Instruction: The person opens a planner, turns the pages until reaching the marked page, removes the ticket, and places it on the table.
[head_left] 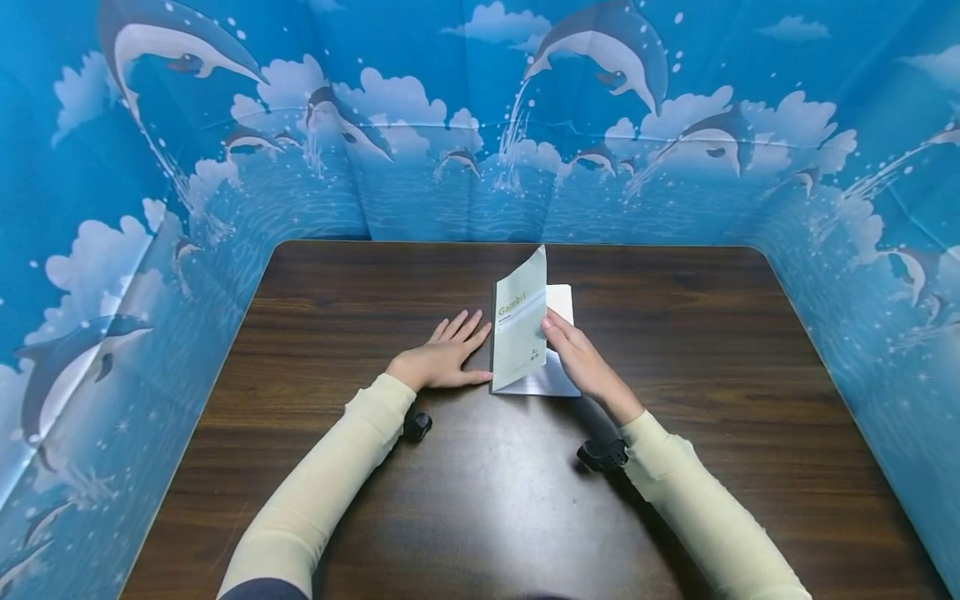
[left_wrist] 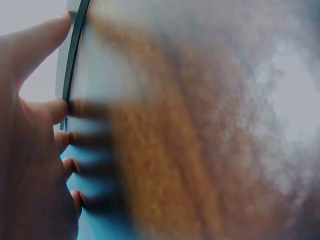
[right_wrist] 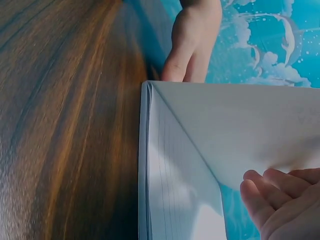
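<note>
A thin pale-green notebook (head_left: 521, 321) printed "Gambit" stands partly open on the table, its front cover raised and its top corner curving up. Lined pages (right_wrist: 172, 175) show inside in the right wrist view. My right hand (head_left: 588, 362) holds the cover's free edge, its fingers (right_wrist: 272, 192) on the inner side; the thumb is outside the right wrist view. Palm down with fingers spread, my left hand (head_left: 446, 354) rests on the table, its thumb and fingertips at the dark spine (left_wrist: 76, 55).
The brown wood-grain table (head_left: 360, 308) has rounded far corners. A blue curtain (head_left: 420, 192) with dolphins hangs around its back and sides. Black wrist devices (head_left: 602, 455) sit under both forearms, close to the tabletop.
</note>
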